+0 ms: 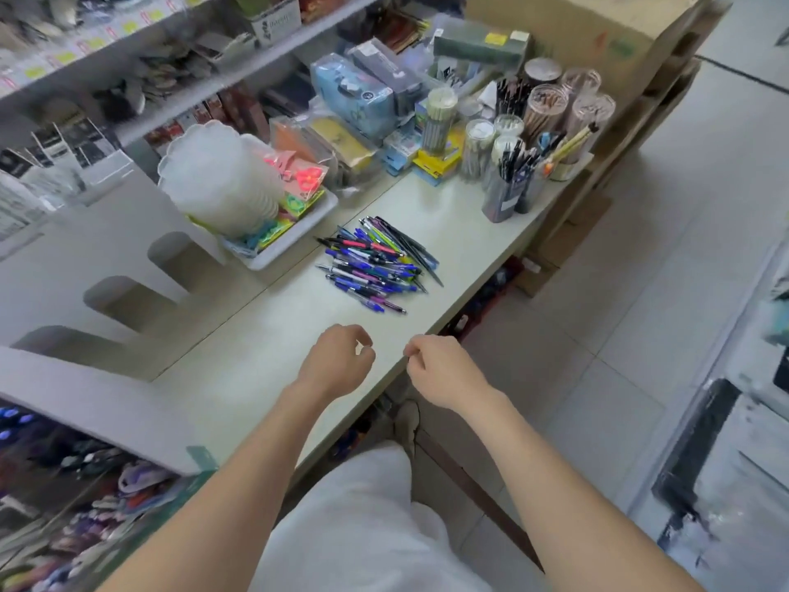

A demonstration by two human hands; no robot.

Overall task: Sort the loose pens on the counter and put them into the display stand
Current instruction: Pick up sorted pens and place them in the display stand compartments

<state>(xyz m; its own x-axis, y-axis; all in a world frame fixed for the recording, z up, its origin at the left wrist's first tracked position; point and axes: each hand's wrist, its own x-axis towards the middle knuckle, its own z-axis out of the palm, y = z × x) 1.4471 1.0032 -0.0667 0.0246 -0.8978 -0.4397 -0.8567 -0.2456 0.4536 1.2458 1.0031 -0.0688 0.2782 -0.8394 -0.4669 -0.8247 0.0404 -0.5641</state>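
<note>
I'm looking down into a cramped stationery shop: pale tiled floor [640,301] on my right, stocked shelves [183,94] on the left, and a big cardboard box [597,32] at the far end. The worktop [256,365] runs away from me, smooth, pale and hard. I expect pens to roll or skate on it, and its right edge drops straight to the floor. On its left side stands the white stepped display stand [98,232], with arched slots climbing in tiers; the slots I can see look empty. Beyond it, a white tray [299,239] holds a stack of translucent tubs, and clear cups of pens and pencils [506,194] crowd the far right corner. The pile of loose pens [375,264] lies mid-worktop, just beside the tray and well apart from both hands. They are mostly blue and purple, with some green, red and black, and they cross one another at all angles. I judge them light, stiff and slick-barrelled. I'd pinch each at mid-barrel and lift from the top of the heap, since tugging a buried one would scatter the rest toward the edge. My left hand [337,361] and right hand [444,369] hover over the near worktop with fingers loosely curled, grasping nothing. Sorting has not yet begun.
</note>
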